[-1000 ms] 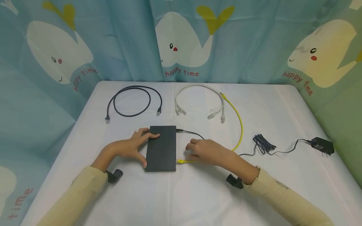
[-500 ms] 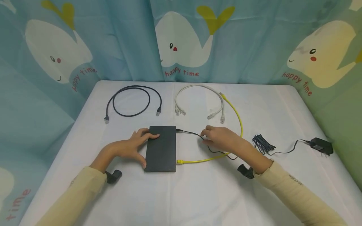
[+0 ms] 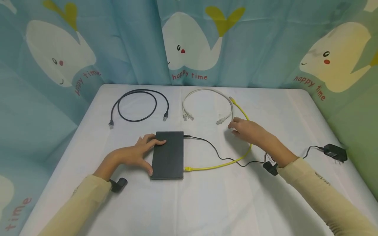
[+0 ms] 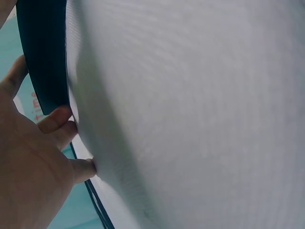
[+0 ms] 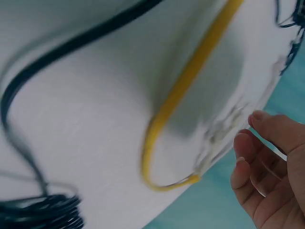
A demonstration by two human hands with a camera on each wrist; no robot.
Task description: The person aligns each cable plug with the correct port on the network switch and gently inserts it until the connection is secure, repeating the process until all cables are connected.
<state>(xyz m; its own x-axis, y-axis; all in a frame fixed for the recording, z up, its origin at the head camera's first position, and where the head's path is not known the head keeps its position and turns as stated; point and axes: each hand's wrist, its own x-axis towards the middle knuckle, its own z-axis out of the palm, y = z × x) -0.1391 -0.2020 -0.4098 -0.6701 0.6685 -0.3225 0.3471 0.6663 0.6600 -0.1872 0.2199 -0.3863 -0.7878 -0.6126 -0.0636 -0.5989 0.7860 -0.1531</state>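
Note:
A flat black network box [image 3: 169,155] lies on the white table. My left hand [image 3: 134,156] grips its left side, thumb at the near corner and index finger over the top; the left wrist view shows fingers [image 4: 55,120] along its edge. A yellow Ethernet cable [image 3: 214,167] and a thin black power cable [image 3: 203,139] run from the box's right side. Holding nothing, my right hand [image 3: 251,131] hovers with loosely bent fingers beside the white Ethernet cables [image 3: 208,89], hiding one of their plugs. Another white plug [image 3: 220,121] shows left of the fingertips.
A dark Ethernet cable [image 3: 144,90] lies looped at the back left. The power adapter [image 3: 335,152] sits at the right; its bundled cord [image 5: 43,212] is mostly hidden by the right wrist in the head view. A whale-print curtain [image 3: 133,42] hangs behind the table.
My right hand has moved from near the yellow plug, back and to the right, toward the white cables, uncovering the yellow and power cables. My left hand and the box have stayed put.

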